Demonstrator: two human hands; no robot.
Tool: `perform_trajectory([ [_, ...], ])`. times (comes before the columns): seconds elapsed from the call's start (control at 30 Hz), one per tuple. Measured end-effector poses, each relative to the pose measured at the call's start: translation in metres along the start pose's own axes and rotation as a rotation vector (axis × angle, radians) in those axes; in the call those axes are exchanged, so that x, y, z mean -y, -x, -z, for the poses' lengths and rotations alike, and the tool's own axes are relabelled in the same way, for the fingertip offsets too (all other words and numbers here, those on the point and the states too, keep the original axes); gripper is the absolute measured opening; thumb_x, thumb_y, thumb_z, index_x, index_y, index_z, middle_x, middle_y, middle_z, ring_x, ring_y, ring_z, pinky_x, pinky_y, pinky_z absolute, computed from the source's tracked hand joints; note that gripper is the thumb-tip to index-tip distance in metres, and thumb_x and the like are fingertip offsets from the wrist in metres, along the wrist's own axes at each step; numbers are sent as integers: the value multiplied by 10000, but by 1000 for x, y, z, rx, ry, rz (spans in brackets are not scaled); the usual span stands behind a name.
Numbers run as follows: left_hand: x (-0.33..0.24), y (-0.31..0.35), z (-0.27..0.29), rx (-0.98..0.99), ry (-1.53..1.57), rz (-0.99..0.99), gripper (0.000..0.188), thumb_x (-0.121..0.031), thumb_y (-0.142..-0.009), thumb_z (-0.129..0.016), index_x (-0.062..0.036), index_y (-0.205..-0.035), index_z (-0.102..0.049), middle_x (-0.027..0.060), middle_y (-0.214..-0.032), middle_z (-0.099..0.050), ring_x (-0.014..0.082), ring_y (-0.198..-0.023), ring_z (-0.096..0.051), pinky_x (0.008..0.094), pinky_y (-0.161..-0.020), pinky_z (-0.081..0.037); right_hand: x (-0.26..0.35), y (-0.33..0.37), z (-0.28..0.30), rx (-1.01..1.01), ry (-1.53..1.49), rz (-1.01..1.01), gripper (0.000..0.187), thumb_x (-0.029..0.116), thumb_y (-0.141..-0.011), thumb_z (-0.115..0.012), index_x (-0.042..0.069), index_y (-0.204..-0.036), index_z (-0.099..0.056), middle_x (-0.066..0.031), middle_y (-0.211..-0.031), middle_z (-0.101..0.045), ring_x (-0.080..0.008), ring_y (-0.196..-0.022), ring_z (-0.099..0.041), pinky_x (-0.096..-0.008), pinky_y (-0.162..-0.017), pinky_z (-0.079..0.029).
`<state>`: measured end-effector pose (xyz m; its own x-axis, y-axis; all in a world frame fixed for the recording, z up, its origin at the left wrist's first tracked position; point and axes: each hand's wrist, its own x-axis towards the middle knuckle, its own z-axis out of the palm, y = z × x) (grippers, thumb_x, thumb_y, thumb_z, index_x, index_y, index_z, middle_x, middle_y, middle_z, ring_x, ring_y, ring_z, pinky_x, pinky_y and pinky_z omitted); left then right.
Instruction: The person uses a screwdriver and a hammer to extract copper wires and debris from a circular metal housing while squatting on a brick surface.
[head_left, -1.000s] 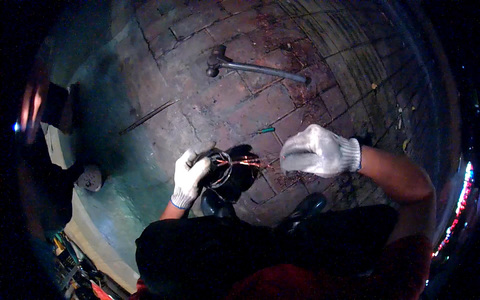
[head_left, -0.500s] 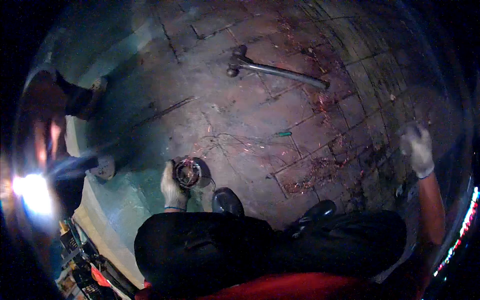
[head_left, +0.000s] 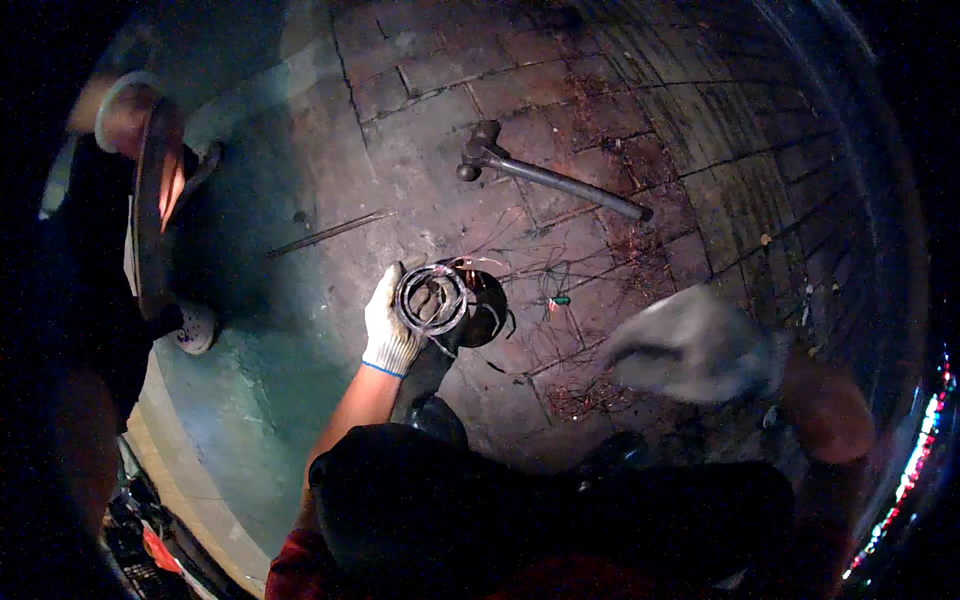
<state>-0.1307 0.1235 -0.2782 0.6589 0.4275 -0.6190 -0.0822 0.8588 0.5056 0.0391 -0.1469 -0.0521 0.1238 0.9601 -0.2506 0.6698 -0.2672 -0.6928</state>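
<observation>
Coil [head_left: 461,302] in the left hand [head_left: 388,325], wire [head_left: 545,272] strewn beyond it

The work looks part done. Thin loose wire lies tangled on the floor [head_left: 420,92] ahead of the hands, and reddish scraps [head_left: 590,392] are scattered between them, nearer the right hand [head_left: 695,345]. What seems left is in the coil itself: bright copper strands [head_left: 482,262] poke out past its far right edge. How much is packed inside is too dark to tell.

The coil is up in the left hand, whose fingers wrap its left side with the round face upward. The right hand, well apart from it, is badly blurred; whether it is spread or pinching anything, I cannot tell.

Both hands wear pale gloves; the left one is knitted, with a ribbed cuff edged in blue. The coil is a ring of dull grey bands around a brownish middle, with dark ends of wire sticking out at its right. Between the hands, slightly ahead, a small green handle [head_left: 560,300] sits among the wire. Farther ahead lies a hammer [head_left: 565,183], its head rounded at one end, its shaft smooth and grey. Ahead and left of the left hand is a slim dark rod [head_left: 335,232]. The floor is rough, stained paving with dark joints.
</observation>
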Motion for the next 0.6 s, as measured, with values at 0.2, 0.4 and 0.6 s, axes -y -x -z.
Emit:
perform_trajectory([
  [0.2,18,-8,-2,41,114,91,416,-352,-961,-484,-7,-1172,-582,163,-1101,-644,301,-996,-618,414,-887,-511,-10,-50,-122,348,351,109,250,303,-906,-523,74,-938,-618,-150,-866,-615,-330,-720,-645,-430,-574,-530],
  [0.4,19,-11,6,82,138,38,397,-295,-972,-462,36,-1164,-568,192,-1130,-632,328,-1035,-610,428,-926,-506,-15,-118,-142,-341,493,181,240,329,-785,-627,124,-908,-611,-87,-896,-596,-249,-649,-619,-414,-515,-475],
  [0.6,23,-14,4,157,213,28,413,-301,-979,-459,43,-1187,-551,203,-1147,-624,327,-1056,-601,445,-961,-484,1,-139,-112,145,532,-202,369,435,-822,-626,67,-811,-645,-158,-762,-629,-320,-647,-645,-452,-597,-495],
])
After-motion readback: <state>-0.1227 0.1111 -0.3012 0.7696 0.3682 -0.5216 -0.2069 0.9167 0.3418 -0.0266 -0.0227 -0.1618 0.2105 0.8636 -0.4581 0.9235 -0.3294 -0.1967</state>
